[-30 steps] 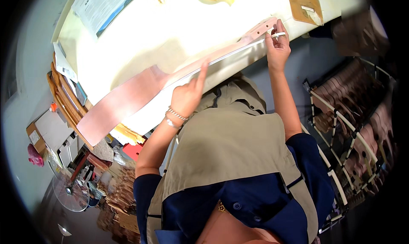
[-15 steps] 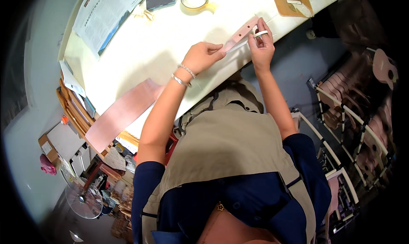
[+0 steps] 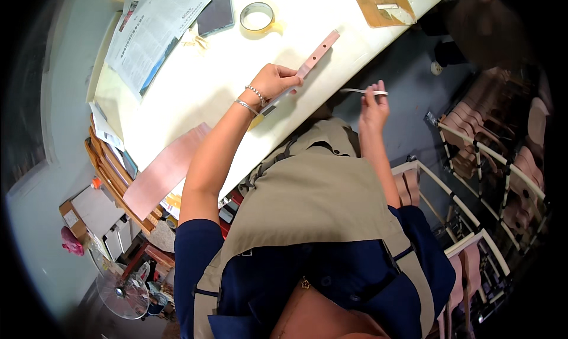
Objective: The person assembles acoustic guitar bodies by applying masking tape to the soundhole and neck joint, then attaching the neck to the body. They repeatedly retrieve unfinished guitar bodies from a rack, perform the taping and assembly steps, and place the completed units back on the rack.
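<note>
My left hand (image 3: 276,81) is closed on a narrow pink strap (image 3: 318,53) with two dark holes, holding it at its lower end above the white table. Under that wrist lies a pale, narrow piece with a dark patch (image 3: 270,108), partly hidden. My right hand (image 3: 374,111) is raised beyond the table's front edge, apart from the strap. Between its fingers is a slim white item (image 3: 380,92) with a thin, curved tail to the left; its kind is unclear. A wide pink strip (image 3: 165,170) lies at the table's left, partly behind my left forearm.
A tape roll (image 3: 257,17), a dark flat pad (image 3: 216,12) and newspapers (image 3: 154,34) lie at the back of the table (image 3: 195,84). A brown board (image 3: 384,6) sits near the far right edge. Racks (image 3: 473,143) with pink pieces stand right; a fan (image 3: 121,291) stands lower left.
My right hand has moved away from the strap, down and off the table edge, with the white item. My left hand now holds the strap alone, slightly further left.
</note>
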The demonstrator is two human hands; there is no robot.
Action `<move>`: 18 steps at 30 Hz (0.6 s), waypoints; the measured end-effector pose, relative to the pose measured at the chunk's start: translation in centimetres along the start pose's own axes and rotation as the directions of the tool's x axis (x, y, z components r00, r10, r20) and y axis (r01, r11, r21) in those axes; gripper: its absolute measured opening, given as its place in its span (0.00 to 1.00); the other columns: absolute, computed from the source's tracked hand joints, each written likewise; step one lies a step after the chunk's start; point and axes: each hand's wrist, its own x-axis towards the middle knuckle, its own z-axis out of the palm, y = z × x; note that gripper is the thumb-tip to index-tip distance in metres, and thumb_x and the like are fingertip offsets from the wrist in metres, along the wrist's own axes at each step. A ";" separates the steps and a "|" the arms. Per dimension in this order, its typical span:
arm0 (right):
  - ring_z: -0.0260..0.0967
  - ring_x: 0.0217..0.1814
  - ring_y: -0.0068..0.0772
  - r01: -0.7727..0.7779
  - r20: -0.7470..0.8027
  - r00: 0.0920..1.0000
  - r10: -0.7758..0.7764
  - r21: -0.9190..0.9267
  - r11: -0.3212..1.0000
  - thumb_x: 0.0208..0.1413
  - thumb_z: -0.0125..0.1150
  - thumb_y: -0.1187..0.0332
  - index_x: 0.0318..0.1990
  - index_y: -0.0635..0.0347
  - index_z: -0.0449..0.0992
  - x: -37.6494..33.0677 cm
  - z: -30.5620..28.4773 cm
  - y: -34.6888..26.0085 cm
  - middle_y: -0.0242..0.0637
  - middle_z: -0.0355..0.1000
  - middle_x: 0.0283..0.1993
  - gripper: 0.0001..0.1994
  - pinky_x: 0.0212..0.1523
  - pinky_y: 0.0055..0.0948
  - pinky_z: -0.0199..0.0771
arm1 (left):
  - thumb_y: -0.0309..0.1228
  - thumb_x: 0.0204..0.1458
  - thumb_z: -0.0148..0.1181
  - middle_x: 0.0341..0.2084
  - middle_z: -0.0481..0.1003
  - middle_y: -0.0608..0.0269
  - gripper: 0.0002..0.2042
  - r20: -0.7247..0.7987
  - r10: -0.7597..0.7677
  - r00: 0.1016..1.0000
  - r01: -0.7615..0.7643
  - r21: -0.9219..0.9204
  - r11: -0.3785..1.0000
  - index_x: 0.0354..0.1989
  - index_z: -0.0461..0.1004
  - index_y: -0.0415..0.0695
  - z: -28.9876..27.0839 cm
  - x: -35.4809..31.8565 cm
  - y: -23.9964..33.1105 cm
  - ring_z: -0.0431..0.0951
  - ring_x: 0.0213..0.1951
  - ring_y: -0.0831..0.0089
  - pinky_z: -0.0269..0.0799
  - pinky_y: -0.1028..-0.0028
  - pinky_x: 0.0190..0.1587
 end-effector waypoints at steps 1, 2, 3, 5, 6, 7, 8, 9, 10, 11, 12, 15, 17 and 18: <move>0.65 0.37 0.13 0.068 0.063 0.996 -0.060 -0.145 0.987 0.54 0.61 0.71 0.58 0.56 0.66 0.9 -0.8 -1.2 0.28 0.69 0.51 0.23 0.33 0.15 0.66 | 0.33 0.45 0.63 0.29 0.78 0.60 0.18 -0.022 0.046 0.999 -0.045 0.064 0.997 0.44 0.76 0.38 0.1 -0.4 0.1 0.76 0.28 0.78 0.70 0.79 0.34; 0.65 0.36 0.13 0.203 0.175 0.973 -0.150 -0.341 0.918 0.54 0.61 0.68 0.53 0.58 0.72 0.9 -0.4 -3.0 0.27 0.71 0.50 0.18 0.31 0.14 0.64 | 0.33 0.45 0.63 0.30 0.79 0.59 0.20 -0.040 0.091 0.995 -0.085 0.129 0.988 0.47 0.75 0.39 0.4 -1.0 0.1 0.77 0.28 0.78 0.70 0.79 0.35; 0.65 0.34 0.16 0.391 0.333 0.909 -0.250 -0.479 0.786 0.50 0.63 0.67 0.49 0.56 0.75 2.1 -0.1 -3.9 0.30 0.73 0.48 0.16 0.32 0.17 0.65 | 0.35 0.46 0.63 0.31 0.78 0.55 0.19 -0.192 0.281 0.940 -0.149 0.512 0.846 0.47 0.73 0.41 1.1 -2.5 0.3 0.78 0.29 0.71 0.70 0.74 0.34; 0.67 0.36 0.33 0.656 0.610 0.754 -0.244 -0.680 0.327 0.42 0.67 0.65 0.38 0.55 0.80 3.3 2.5 -6.6 0.35 0.74 0.47 0.13 0.38 0.26 0.67 | 0.37 0.47 0.62 0.29 0.78 0.55 0.18 -0.243 0.487 0.839 -0.095 0.816 0.570 0.44 0.72 0.42 1.9 -6.1 -2.0 0.78 0.30 0.65 0.70 0.70 0.33; 0.66 0.39 0.36 0.704 0.657 0.708 -0.258 -0.683 0.193 0.41 0.68 0.64 0.38 0.55 0.79 4.3 3.7 -6.6 0.36 0.73 0.48 0.14 0.40 0.28 0.67 | 0.39 0.47 0.61 0.28 0.78 0.55 0.17 -0.229 0.586 0.777 -0.028 0.918 0.396 0.42 0.72 0.42 1.7 -7.4 -2.7 0.78 0.30 0.61 0.70 0.67 0.32; 0.66 0.42 0.39 0.738 0.704 0.660 -0.262 -0.672 0.055 0.40 0.69 0.63 0.39 0.54 0.79 5.6 5.1 -6.6 0.37 0.72 0.50 0.15 0.42 0.31 0.66 | 0.40 0.47 0.61 0.28 0.78 0.56 0.16 -0.230 0.531 0.815 -0.019 0.907 0.421 0.40 0.72 0.43 1.2 -7.8 -2.9 0.77 0.30 0.60 0.70 0.66 0.33; 0.65 0.44 0.42 0.761 0.751 0.609 -0.253 -0.644 -0.079 0.39 0.70 0.62 0.39 0.54 0.78 6.1 6.1 -6.3 0.37 0.71 0.52 0.17 0.44 0.34 0.66 | 0.41 0.47 0.61 0.27 0.78 0.57 0.16 -0.233 0.469 0.852 0.000 0.895 0.445 0.39 0.71 0.43 0.7 -8.5 -2.8 0.77 0.30 0.59 0.69 0.65 0.33; 0.65 0.47 0.42 0.797 0.794 0.530 -0.298 -0.586 -0.145 0.38 0.70 0.60 0.41 0.53 0.77 5.1 7.4 -6.7 0.37 0.68 0.55 0.20 0.45 0.36 0.65 | 0.42 0.47 0.60 0.26 0.77 0.59 0.16 -0.247 0.399 0.883 0.029 0.877 0.479 0.37 0.71 0.43 0.1 -9.5 -2.8 0.77 0.30 0.58 0.69 0.64 0.33; 0.64 0.49 0.43 0.823 0.830 0.444 -0.337 -0.527 -0.213 0.36 0.71 0.59 0.43 0.52 0.76 4.0 8.8 -7.2 0.37 0.66 0.57 0.23 0.47 0.39 0.65 | 0.42 0.47 0.60 0.26 0.77 0.58 0.16 -0.251 0.325 0.912 0.027 0.827 0.562 0.37 0.71 0.44 -0.9 -10.2 -2.9 0.77 0.30 0.57 0.69 0.64 0.33; 0.63 0.51 0.44 0.846 0.863 0.340 -0.374 -0.454 -0.279 0.35 0.72 0.58 0.46 0.51 0.75 3.0 10.5 -7.6 0.37 0.64 0.60 0.26 0.48 0.42 0.64 | 0.41 0.48 0.60 0.26 0.77 0.58 0.15 -0.262 0.255 0.931 0.041 0.767 0.641 0.38 0.71 0.44 -2.3 -10.7 -2.8 0.76 0.30 0.57 0.69 0.64 0.33; 0.60 0.57 0.42 0.949 0.945 0.226 -0.236 -0.269 -0.167 0.30 0.74 0.57 0.55 0.49 0.67 2.0 11.1 -7.5 0.37 0.59 0.63 0.38 0.57 0.48 0.58 | 0.41 0.48 0.60 0.26 0.77 0.58 0.15 -0.260 0.185 0.948 0.053 0.698 0.714 0.39 0.72 0.45 -3.8 -11.1 -3.0 0.76 0.30 0.57 0.69 0.64 0.34; 0.55 0.64 0.39 0.996 0.995 -0.087 0.054 0.089 -0.027 0.27 0.76 0.58 0.62 0.47 0.58 -2.5 12.6 -3.7 0.36 0.61 0.59 0.48 0.67 0.50 0.43 | 0.43 0.48 0.59 0.28 0.78 0.57 0.18 -0.218 0.204 0.954 -0.046 0.567 0.822 0.45 0.73 0.49 -6.5 -10.5 -7.4 0.77 0.30 0.60 0.71 0.67 0.34; 0.58 0.61 0.33 0.983 0.983 -0.175 0.063 0.171 0.065 0.26 0.76 0.58 0.60 0.44 0.61 -3.0 12.3 0.0 0.32 0.65 0.54 0.45 0.67 0.49 0.43 | 0.46 0.46 0.61 0.31 0.78 0.58 0.21 -0.151 0.000 0.989 0.051 0.336 0.941 0.47 0.73 0.50 -7.0 -10.3 -7.0 0.77 0.33 0.60 0.71 0.68 0.37; 0.59 0.59 0.33 0.987 0.985 -0.160 0.061 0.157 0.042 0.27 0.75 0.58 0.58 0.44 0.63 -3.3 12.6 0.3 0.30 0.66 0.52 0.43 0.67 0.48 0.44 | 0.46 0.45 0.62 0.31 0.78 0.58 0.21 -0.223 0.123 0.967 -0.022 0.408 0.913 0.46 0.74 0.49 -6.3 -10.4 -6.6 0.77 0.34 0.60 0.71 0.68 0.38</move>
